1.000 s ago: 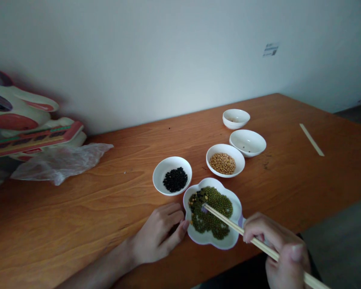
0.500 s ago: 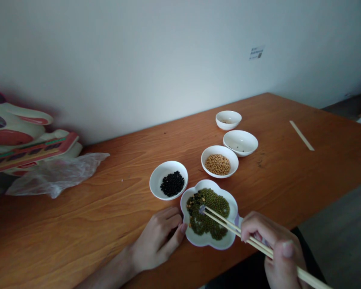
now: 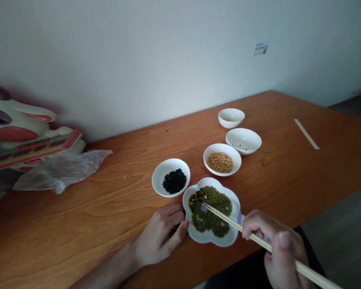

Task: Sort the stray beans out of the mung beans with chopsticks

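Observation:
A white flower-shaped dish point(image 3: 233, 237) with a purple rim stands near the table's front edge. Green mung beans point(image 3: 218, 200) fill it, with a few black and yellow beans at its left side. My left hand point(image 3: 161, 233) has its fingers curled, thumb and fingertips on the dish's left rim. Held in my right hand point(image 3: 276, 245), a pair of chopsticks point(image 3: 227, 218) reaches over the dish. Their tips are together beside a bare purple patch in the beans. I cannot make out a bean between them.
Behind the dish stand a bowl of black beans point(image 3: 155, 180), a bowl of yellow soybeans point(image 3: 207, 158) and two bowls point(image 3: 254, 140) point(image 3: 235, 124) with a few bits inside. A plastic bag point(image 3: 75, 168) and a toy keyboard point(image 3: 45, 146) lie left; a pale strip point(image 3: 307, 134) lies right.
The chopstick tips, slightly apart before, have closed together over the dish. My left hand stays at the rim. The whole view has shifted a little.

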`<state>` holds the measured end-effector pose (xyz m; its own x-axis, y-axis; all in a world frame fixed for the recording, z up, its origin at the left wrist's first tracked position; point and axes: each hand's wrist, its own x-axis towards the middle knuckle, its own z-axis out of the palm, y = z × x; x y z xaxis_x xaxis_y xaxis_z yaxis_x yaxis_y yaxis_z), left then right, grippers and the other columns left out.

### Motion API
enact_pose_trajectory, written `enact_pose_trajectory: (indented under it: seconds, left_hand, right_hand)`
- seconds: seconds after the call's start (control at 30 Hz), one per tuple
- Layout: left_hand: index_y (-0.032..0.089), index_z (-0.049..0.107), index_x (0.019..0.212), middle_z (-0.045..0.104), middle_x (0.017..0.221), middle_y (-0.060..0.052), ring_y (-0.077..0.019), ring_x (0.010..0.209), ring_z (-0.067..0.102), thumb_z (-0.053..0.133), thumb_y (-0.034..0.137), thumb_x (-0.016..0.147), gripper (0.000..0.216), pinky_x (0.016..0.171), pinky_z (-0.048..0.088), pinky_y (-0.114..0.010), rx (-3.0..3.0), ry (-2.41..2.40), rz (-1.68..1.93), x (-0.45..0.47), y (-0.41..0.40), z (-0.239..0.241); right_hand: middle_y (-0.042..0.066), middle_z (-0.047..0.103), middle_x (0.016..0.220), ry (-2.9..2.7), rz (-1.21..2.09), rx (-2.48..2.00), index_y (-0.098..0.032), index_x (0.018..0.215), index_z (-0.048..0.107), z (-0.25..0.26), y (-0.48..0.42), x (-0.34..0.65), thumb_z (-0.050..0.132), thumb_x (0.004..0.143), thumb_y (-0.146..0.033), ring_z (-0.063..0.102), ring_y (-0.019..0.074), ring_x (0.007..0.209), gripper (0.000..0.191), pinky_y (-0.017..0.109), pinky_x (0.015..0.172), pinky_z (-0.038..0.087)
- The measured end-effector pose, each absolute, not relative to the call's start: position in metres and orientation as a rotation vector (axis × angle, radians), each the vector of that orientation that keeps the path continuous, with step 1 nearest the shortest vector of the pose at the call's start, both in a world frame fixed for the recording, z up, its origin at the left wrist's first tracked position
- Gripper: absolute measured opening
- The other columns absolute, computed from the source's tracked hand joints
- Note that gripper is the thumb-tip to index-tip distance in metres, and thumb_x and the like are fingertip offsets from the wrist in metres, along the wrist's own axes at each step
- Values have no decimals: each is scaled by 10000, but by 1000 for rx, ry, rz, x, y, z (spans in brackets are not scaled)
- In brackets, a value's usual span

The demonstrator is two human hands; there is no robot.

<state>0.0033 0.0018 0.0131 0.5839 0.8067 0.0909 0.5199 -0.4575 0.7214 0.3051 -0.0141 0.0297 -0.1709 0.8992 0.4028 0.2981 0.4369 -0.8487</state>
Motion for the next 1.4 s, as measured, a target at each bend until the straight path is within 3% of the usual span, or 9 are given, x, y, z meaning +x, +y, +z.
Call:
enact_pose_trajectory:
  seconds: [0.13, 1.03, 1.4]
  left_hand:
    - [200, 512, 851, 596, 886, -58, -182, 806, 555, 386, 287, 1134, 322, 742, 462, -312, 2158, 1052, 567, 3, 2, 14]
    - [200, 512, 844, 605, 888, -68, -187, 815, 565, 393, 280, 1133, 323, 747, 477, -318, 2165, 1034, 575, 3, 3, 16]
    - [205, 507, 847, 600, 889, -66, -188, 814, 567, 399, 281, 1133, 315, 747, 475, -313, 2158, 1038, 570, 3, 3, 15]
  right_hand:
    - [15, 638, 690, -1728, 767, -1029, -246, 798, 638, 28, -17, 312, 110, 1071, -741, 582, 167, 592, 774, 287, 514, 406]
    - [15, 638, 669, -1615, 828, -1092, -248, 747, 635, 35, -15, 296, 169, 1059, -773, 578, 175, 593, 769, 315, 529, 403]
    - [28, 649, 704, -1619, 851, -1080, -255, 778, 651, 27, -20, 301, 151, 1093, -702, 606, 194, 635, 741, 335, 574, 421]
